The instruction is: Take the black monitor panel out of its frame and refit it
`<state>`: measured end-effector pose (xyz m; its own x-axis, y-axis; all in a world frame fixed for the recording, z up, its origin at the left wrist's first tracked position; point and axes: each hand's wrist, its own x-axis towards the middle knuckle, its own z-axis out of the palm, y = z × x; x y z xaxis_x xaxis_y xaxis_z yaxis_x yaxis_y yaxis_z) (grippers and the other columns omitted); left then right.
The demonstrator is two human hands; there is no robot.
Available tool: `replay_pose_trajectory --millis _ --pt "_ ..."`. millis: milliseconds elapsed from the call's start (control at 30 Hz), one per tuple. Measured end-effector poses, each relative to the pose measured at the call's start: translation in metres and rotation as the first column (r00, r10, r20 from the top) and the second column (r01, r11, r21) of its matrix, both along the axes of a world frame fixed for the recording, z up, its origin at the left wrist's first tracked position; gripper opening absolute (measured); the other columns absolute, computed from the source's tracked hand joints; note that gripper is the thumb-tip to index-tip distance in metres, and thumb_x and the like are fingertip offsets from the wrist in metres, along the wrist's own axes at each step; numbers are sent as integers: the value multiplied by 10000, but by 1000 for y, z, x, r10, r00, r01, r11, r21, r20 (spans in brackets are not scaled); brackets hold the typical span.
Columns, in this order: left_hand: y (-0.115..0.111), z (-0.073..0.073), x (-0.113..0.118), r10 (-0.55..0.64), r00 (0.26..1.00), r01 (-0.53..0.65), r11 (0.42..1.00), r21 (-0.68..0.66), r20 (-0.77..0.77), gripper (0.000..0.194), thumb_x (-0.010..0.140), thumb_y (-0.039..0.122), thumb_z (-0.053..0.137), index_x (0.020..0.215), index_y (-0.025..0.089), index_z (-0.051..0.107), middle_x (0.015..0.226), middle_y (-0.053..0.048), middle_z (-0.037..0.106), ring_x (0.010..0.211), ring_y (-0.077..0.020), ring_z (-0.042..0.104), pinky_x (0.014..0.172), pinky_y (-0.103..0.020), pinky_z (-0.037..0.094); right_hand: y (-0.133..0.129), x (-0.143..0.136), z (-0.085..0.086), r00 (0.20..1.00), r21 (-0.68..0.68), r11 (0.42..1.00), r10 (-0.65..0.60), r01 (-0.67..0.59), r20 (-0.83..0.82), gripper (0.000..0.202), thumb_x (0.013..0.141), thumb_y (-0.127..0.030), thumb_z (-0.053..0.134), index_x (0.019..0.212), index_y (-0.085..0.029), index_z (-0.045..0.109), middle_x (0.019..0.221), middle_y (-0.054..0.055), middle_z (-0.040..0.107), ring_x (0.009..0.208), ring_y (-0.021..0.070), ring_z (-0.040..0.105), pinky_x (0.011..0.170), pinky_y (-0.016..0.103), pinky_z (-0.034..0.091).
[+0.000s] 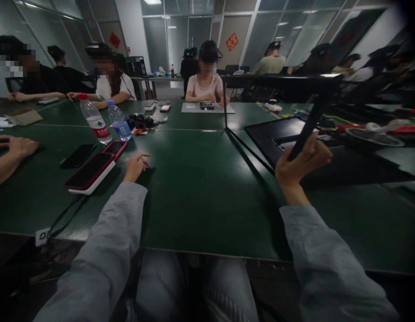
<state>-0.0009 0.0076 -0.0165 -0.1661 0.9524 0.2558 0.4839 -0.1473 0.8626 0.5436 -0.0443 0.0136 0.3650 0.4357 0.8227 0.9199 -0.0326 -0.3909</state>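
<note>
Currently, a slim black frame (308, 127) is raised above the right part of the green tabletop (194, 192), in the right grip (300, 163), whose fingers and thumb are closed around its near right bar. The frame is angular, with straight sides: the upper one looks broad and dark, the left and lower ones narrow as strips. It is tilted, and the scene shows through its opening; whether it is plastic or metal cannot be told. Behind it, at right, lies a dark panel (266, 138) with a glossy face and a straight rim, and a flat black sheet (361, 170) spreads farther right.

The left grip (136, 167) is loose and open, fingers lightly bent; whether the fingertips touch the surface cannot be told. Soft gray sleeves (318, 250) fold along both arms.

The tabletop is smooth and mildly shiny, crossed by a thin seam toward the far side. Between the grips a broad green stretch leaves room to move, bounded by the straight near edge and, at right, by the frame. On the left, a red-rimmed phone (89, 171) lies on a white slab (95, 182), near a black phone (78, 156) and two clear, rounded bottles (95, 118).
</note>
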Motion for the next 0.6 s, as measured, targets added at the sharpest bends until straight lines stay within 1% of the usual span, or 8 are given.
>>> replay_pose_trajectory --millis 67,133,233,333,367,433,533,600 --pt "0 1 4 30 999 -31 999 42 33 476 904 329 478 1287 122 671 812 -53 746 552 -121 586 624 -253 495 -2 -12 1 1000 43 999 -17 16 15 700 1051 -446 338 1669 -127 261 1540 256 442 1502 389 343 1254 676 131" --pt "2 0 8 72 996 -77 993 88 57 568 961 400 514 1457 126 557 1045 -112 765 750 -142 677 770 -280 541 -4 -19 3 999 88 996 23 -25 31 708 1063 -425 313 1677 -87 211 1499 248 506 1462 361 395 1258 622 194" --pt "8 -4 11 132 990 -138 982 128 56 728 965 472 601 1588 148 408 1393 -193 645 1126 -206 681 967 -333 530 -2 -21 3 988 148 978 134 -144 72 701 1074 -378 289 1671 -33 162 1289 203 659 1292 308 520 1213 537 311" --pt "14 -9 12 163 985 -170 974 149 58 847 927 530 680 1627 191 345 1559 -213 502 1315 -261 603 1057 -377 504 4 -17 1 976 151 965 204 -213 74 696 1069 -349 280 1657 -4 141 1215 182 696 1210 279 571 1180 492 355" --pt "14 -9 13 156 985 -164 975 147 68 871 915 540 698 1629 196 336 1566 -217 493 1322 -270 601 1054 -384 508 6 -16 0 974 136 965 217 -223 57 696 1066 -343 271 1657 -4 129 1228 183 695 1217 272 580 1187 486 350" --pt "14 -8 18 100 991 -111 986 124 93 879 905 554 709 1614 186 342 1485 -218 566 1238 -265 657 997 -381 539 10 -14 -2 972 83 969 235 -234 3 684 1066 -339 244 1661 -22 127 1251 182 688 1247 262 587 1206 477 340" --pt "6 -4 29 -19 991 11 998 58 135 797 948 599 624 1558 146 381 1098 -136 740 864 -203 737 787 -329 574 17 -10 -7 971 -20 974 222 -224 -84 677 1056 -351 251 1659 -50 187 1245 194 677 1289 279 582 1216 496 345" --pt "1 0 33 -36 988 33 999 24 147 721 981 632 536 1482 121 447 817 -45 718 623 -160 670 637 -277 531 24 -4 -15 967 -103 967 218 -232 -129 697 1030 -356 315 1656 -67 213 1273 213 657 1290 303 593 1202 529 371"
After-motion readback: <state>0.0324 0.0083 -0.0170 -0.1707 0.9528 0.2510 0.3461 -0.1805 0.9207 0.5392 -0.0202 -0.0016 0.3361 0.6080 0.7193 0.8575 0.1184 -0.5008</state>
